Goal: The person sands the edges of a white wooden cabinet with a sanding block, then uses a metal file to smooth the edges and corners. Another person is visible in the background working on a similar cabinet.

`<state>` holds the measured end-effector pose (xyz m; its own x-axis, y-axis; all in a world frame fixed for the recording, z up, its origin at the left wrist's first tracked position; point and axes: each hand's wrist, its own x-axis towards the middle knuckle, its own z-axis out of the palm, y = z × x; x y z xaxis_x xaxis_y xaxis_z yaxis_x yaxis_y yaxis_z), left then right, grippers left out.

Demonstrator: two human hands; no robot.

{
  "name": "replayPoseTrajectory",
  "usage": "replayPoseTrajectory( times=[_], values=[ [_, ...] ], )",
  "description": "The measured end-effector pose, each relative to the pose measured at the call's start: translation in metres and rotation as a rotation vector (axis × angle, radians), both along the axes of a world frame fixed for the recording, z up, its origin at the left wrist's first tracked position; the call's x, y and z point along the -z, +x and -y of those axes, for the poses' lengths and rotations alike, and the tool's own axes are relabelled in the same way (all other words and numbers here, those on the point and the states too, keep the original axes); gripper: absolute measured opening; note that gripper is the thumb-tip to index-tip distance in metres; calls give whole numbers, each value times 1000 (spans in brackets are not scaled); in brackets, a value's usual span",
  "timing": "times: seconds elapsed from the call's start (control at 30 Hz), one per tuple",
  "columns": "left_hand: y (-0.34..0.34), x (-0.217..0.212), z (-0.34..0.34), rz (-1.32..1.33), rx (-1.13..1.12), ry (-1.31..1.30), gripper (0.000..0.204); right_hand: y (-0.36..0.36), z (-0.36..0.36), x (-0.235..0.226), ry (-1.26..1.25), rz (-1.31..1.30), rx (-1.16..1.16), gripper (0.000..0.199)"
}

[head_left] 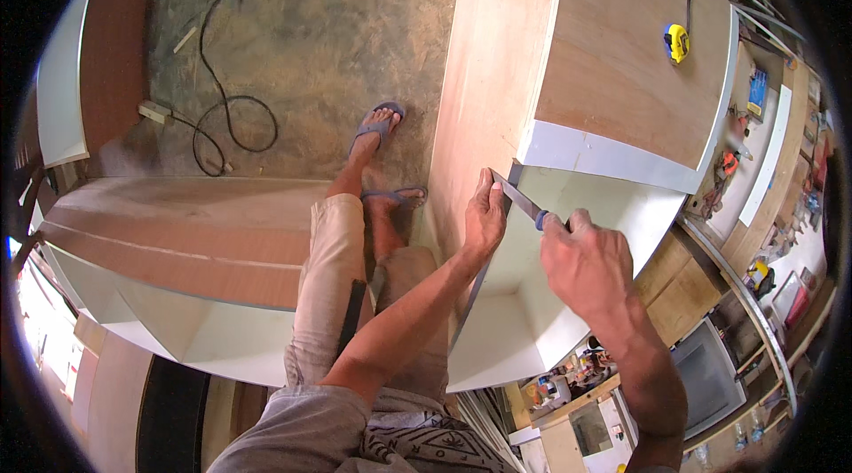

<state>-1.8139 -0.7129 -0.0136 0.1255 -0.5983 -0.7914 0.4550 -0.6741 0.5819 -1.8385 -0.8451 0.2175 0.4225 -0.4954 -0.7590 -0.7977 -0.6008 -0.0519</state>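
My right hand [590, 264] grips the blue handle of a flat file [519, 199], whose metal blade reaches up and left to the front corner of a plywood cabinet [612, 56]. My left hand [485, 216] presses on the cabinet's front edge and touches the tip of the blade with its fingers. The cabinet has brown wooden outer faces and a white laminated inside [568, 251]. A yellow tape measure [677, 43] lies on the cabinet's top face, far from both hands.
A second open cabinet [177, 251] stands at the left. A black cable [226, 109] coils on the concrete floor by my feet in sandals [377, 127]. A workbench [763, 198] cluttered with tools runs along the right.
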Motion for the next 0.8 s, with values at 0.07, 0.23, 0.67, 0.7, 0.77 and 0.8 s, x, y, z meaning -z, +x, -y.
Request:
replayPoseTrajectory(
  times=[0.07,0.23,0.67,0.7,0.77,0.8],
  values=[
    [-1,1,-1,21,23,-7,59,0,9,1,30,-20,28,14],
    [-5,21,0,-7,16,71,66,0,26,23,8,74,-15,14],
    [19,20,22,-158,122,131,61,-1,33,39,-41,124,-71,16],
    [14,34,12,-71,111,93,59,4,31,36,-27,108,-57,16],
    [14,20,15,-93,78,115,59,2,24,30,0,62,-4,15],
    [11,21,14,-58,83,87,58,2,21,25,1,40,22,15]
  ],
)
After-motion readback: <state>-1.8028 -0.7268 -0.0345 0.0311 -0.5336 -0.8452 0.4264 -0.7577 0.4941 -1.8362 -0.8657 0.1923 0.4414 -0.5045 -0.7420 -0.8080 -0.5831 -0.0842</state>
